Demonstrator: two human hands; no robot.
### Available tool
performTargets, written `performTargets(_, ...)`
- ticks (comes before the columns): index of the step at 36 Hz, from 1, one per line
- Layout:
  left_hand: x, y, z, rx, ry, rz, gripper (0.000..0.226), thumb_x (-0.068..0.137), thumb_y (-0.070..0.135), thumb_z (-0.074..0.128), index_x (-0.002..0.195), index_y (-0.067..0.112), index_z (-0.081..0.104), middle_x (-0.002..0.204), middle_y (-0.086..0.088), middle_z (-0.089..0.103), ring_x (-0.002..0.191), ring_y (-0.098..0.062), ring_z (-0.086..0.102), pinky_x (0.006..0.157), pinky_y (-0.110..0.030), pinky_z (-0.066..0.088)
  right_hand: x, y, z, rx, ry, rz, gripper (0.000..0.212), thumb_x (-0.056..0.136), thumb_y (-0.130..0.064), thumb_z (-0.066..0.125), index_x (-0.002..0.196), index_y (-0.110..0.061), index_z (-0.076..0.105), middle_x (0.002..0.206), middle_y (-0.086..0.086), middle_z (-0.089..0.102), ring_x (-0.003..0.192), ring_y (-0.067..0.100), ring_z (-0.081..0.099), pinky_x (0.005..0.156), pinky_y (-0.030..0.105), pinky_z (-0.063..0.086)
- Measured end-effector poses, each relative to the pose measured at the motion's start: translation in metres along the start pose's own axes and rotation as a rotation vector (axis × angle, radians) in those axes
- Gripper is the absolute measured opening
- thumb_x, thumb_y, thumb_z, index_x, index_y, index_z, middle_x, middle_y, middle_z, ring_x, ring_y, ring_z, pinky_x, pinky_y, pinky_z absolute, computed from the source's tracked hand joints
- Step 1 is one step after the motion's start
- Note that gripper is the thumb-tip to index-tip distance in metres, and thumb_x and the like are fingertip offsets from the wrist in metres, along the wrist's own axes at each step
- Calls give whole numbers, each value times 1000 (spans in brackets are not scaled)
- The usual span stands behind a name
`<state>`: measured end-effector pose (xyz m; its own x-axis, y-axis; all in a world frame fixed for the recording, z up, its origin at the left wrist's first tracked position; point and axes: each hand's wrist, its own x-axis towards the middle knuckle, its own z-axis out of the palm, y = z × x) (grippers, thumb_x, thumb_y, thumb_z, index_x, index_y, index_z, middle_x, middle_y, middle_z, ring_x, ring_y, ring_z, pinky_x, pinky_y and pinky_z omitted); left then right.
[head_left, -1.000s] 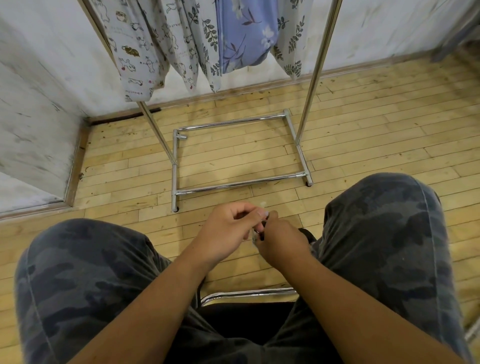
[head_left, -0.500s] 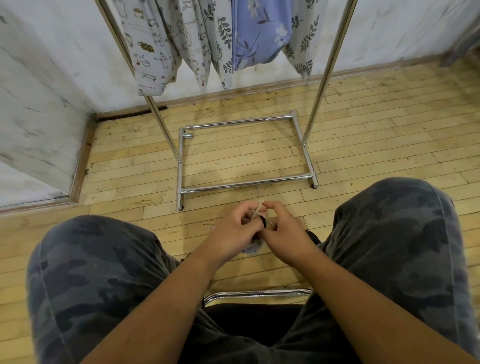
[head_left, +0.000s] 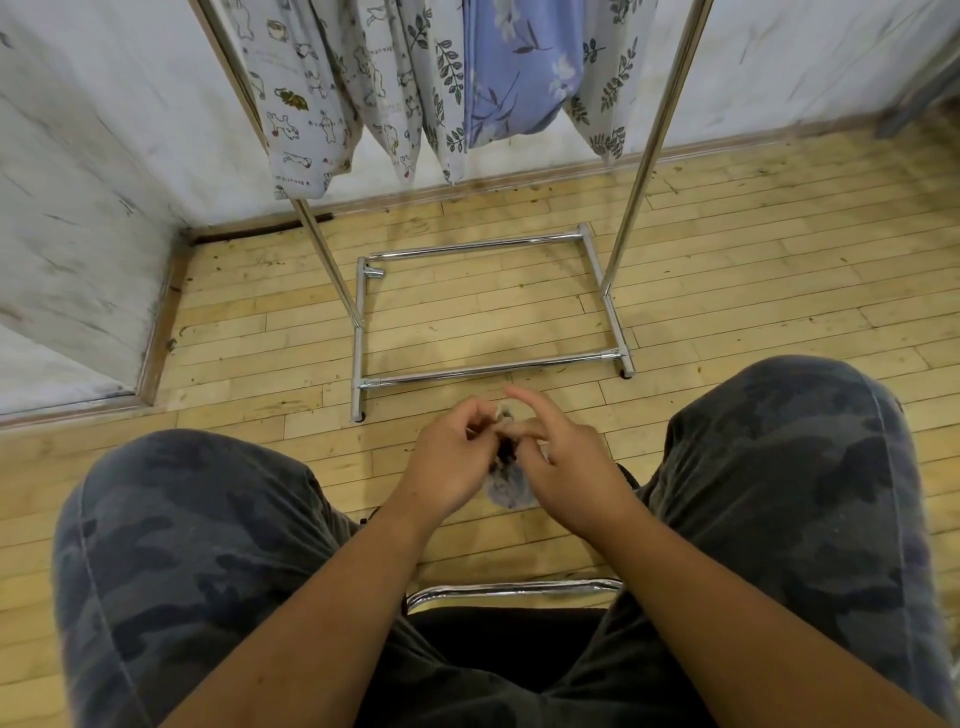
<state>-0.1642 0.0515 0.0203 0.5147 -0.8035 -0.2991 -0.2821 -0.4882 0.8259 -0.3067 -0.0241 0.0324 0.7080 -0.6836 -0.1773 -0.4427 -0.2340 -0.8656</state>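
Note:
I sit with both hands held together between my knees, above the wooden floor. My left hand (head_left: 453, 462) pinches a small pale object (head_left: 505, 414) with curled fingers. My right hand (head_left: 563, 470) meets it from the right, thumb and middle fingers on the same small object, index finger raised and pointing away. A small grey tuft (head_left: 508, 488) hangs below the hands; what it is I cannot make out. Most of the small object is hidden by the fingers.
A chrome clothes rack (head_left: 488, 369) stands just ahead, its base frame on the floor, with several patterned garments (head_left: 395, 83) hanging from it. White walls meet in a corner at left. The chrome edge of my seat (head_left: 511, 590) shows between my camouflage-trousered legs.
The hands stay together. My right index finger has lifted and straightened. The grey tuft hangs lower below the hands, and the view has shifted slightly.

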Motion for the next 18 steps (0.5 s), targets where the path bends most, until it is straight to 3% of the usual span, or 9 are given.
performTargets(2,3,2,-2,-145,37,-90,23,97,14,50,84,26,64,82,3,70,83,-22,68,86,-42,58,2,2,-3,-21,190,-41,42,96,-10,59,131,-34,58,91,-6,74,65,1,62,63,20,52)
performTargets(4,4,9,-3,-291,20,-134,24,95,8,47,81,21,61,74,-2,63,74,-22,62,87,-46,55,6,7,-8,-45,284,-31,39,91,-9,65,125,-29,61,94,-11,68,84,3,63,74,22,53)
performTargets(8,1,27,0,-599,-60,-154,29,85,-7,39,80,16,57,63,-5,47,59,-18,48,75,-41,44,9,20,-5,-140,77,-45,70,85,-31,74,148,-35,43,139,-10,51,127,10,47,106,32,44)
performTargets(11,-3,46,1,-746,-132,-186,30,86,-12,33,84,9,55,63,-3,48,54,-17,39,64,-34,43,10,26,6,-179,-19,-81,77,78,-46,77,146,-40,40,134,-11,55,122,16,52,99,43,50)
performTargets(13,-7,54,0,-777,-173,-192,31,86,-13,31,85,7,55,62,-1,50,53,-15,36,61,-33,40,12,26,9,-135,-38,-98,63,80,-44,76,136,-38,47,118,-12,61,108,13,58,88,44,54)
performTargets(15,-10,57,-4,-780,-190,-192,31,86,-12,32,87,7,56,60,0,49,52,-15,33,61,-33,38,12,24,9,-67,-37,-103,49,85,-34,75,129,-34,53,105,-12,65,97,9,62,81,36,55)
performTargets(18,-11,62,-12,-779,-186,-180,26,87,-13,33,91,5,52,57,5,51,50,-13,28,58,-31,32,12,21,11,2,-52,-103,49,85,-32,79,128,-35,57,106,-14,69,96,1,64,78,22,51)
